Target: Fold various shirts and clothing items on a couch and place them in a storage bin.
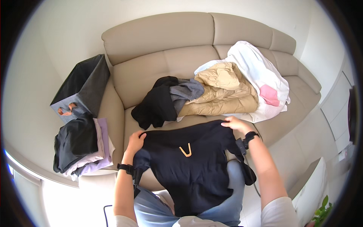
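A black long-sleeved top [173, 153] with a tan V-shaped mark is stretched out over my lap and the sofa's front edge. My left hand [136, 142] pinches its upper left shoulder. At the opposite shoulder, my right hand [236, 124] grips the cloth between thumb and fingers. One sleeve hangs down below the right wrist. Beyond the top, a heap on the sofa seat holds a black garment [158, 106], a grey garment [187, 90], a beige quilted jacket [227, 98] and a white cloth [255, 65] with a pink patch.
The beige leather sofa [158, 34] spans the view. On its left arm stand a grey fabric storage bin [93, 90] and a stack of folded clothes [76, 144]. A white table [312, 181] and a green plant [323, 210] are at lower right. Straps and cables hang at both wrists.
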The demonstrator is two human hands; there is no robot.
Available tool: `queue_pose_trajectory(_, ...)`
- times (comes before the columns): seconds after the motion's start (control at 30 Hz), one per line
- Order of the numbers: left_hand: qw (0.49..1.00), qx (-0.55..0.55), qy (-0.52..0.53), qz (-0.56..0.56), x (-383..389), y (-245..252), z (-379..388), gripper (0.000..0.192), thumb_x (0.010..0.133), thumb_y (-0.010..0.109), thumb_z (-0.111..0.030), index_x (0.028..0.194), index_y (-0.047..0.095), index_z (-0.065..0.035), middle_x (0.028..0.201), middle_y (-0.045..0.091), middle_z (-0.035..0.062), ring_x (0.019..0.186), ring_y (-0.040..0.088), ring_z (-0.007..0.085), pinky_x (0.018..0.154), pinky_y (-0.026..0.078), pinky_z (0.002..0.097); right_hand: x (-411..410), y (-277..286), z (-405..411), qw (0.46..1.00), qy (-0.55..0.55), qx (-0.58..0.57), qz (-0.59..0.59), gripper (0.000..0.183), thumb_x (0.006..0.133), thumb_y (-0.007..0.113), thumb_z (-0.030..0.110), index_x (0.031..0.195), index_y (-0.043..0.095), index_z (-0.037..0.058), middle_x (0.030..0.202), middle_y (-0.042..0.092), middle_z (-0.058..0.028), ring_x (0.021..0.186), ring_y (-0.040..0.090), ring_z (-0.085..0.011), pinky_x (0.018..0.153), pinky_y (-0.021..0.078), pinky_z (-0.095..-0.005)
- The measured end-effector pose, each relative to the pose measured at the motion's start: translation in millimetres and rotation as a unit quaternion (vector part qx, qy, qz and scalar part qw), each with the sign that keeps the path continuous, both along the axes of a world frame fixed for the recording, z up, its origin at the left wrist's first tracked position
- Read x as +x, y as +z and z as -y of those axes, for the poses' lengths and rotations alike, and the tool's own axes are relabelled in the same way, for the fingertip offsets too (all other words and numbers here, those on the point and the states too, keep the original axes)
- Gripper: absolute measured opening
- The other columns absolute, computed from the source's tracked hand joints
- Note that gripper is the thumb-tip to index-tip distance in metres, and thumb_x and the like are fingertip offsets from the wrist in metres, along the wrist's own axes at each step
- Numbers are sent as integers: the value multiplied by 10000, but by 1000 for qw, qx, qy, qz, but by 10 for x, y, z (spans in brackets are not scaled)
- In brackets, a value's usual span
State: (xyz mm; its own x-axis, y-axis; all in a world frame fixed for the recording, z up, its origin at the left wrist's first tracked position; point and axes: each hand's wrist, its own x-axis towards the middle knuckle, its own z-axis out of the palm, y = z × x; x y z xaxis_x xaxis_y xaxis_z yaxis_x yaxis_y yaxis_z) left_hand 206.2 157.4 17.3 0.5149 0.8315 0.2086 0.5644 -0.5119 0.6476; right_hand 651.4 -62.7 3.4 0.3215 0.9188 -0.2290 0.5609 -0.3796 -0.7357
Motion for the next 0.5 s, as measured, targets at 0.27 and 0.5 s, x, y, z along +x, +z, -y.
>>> queue_pose_trajectory(0.27, 971, 40, 128, -196, 302, -467, -89, 238, 817, 576, -193, 1011, 599, -57, 1015, 582, 192, 949, 548, 370, 782, 456, 425, -275, -421, -316, 977, -125, -17, 169, 460, 740, 656, 445, 977, 644, 51, 963, 632, -180, 920, 594, -332, 772, 464, -386)
queue_pose_trajectory(0.5, 975, 158, -146, -46, 1574, -348, 967, 439, 783, 605, -217, 1179, 488, -70, 1300, 422, 94, 1173, 412, 255, 944, 320, 452, -197, -383, -208, 980, -130, -3, 150, 536, 688, 701, 488, 871, 620, -9, 831, 635, -173, 778, 608, -297, 685, 454, -373)
